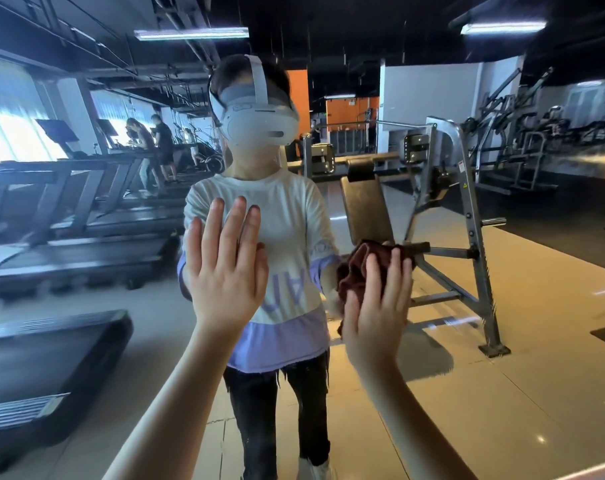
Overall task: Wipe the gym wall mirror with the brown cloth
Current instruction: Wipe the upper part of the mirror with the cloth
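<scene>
Forearms (176,403): two, bare, yours, rising from the bottom edge toward the glass.
Left hand (221,271): one, open and flat, its fingers straight and slightly apart with the thumb out to the side. The fingertips met their own reflection on the glass.
Right hand (374,306): one, fingers straight and fanned. You pressed the cloth to the glass with it rather than gripping.
Brown cloth (358,261): one, soft, dark reddish-brown and bunched into folds. It sat between your right palm and the mirror, showing above and left of your fingers.
Wall mirror (536,341): one smooth pane that filled nearly the whole view. Everything listed below was a reflection in it.
Headset (259,123): one, white, smooth plastic with a rounded front and a strap over the crown.
T-shirt (290,230): one, white cloth above and a lilac band below, with pale lettering reversed across the middle.
Weight bench (367,209): one, with a dark padded back tilted upward inside a grey tubular metal frame. It stood just to the right of your reflected body.
Treadmills (86,216): a row at the left with dark flat belts and angled uprights. You could not count them surely through the blur.
People (155,147): two, small and far off, standing by the treadmills.
Strip lights (190,33): two long glowing bars on a dark ceiling.
Floor tiles (502,393): many, large, square, beige and glossy.
</scene>
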Demonstrator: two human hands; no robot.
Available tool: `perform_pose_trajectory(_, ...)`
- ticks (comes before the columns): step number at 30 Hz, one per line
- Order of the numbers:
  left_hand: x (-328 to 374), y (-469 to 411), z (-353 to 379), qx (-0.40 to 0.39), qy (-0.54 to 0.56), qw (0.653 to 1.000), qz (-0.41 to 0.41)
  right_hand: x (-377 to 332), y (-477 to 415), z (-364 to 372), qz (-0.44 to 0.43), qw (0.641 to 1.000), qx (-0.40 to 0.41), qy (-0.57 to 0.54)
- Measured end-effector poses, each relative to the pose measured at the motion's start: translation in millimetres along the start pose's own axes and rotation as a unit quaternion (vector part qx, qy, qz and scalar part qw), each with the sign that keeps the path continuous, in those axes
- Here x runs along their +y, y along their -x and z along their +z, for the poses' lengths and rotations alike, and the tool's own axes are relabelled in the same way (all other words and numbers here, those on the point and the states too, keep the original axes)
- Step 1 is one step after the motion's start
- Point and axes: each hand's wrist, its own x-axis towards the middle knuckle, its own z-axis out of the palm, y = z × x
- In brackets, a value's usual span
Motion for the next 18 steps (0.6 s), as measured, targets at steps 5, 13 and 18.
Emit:
perform_pose_trajectory(5, -2.0, 1.1, 0.2, -0.003, 0.003, 1.000, -0.002, -19.8, 25.1, 5.4, -0.164, 0.983, -0.078, 0.003)
perform_pose_trajectory(13, -1.0, 0.6, 0.3, -0.003, 0.005, 1.000, 0.000, -8.7, 12.6, 7.1, 0.026, 0.999, -0.002, -0.033)
perform_pose_trajectory(18, -1.8, 1.2, 0.1, -0.005, 0.002, 1.000, 0.002, -15.1, -16.3, 2.0, -0.149, 0.988, -0.026, -0.026)
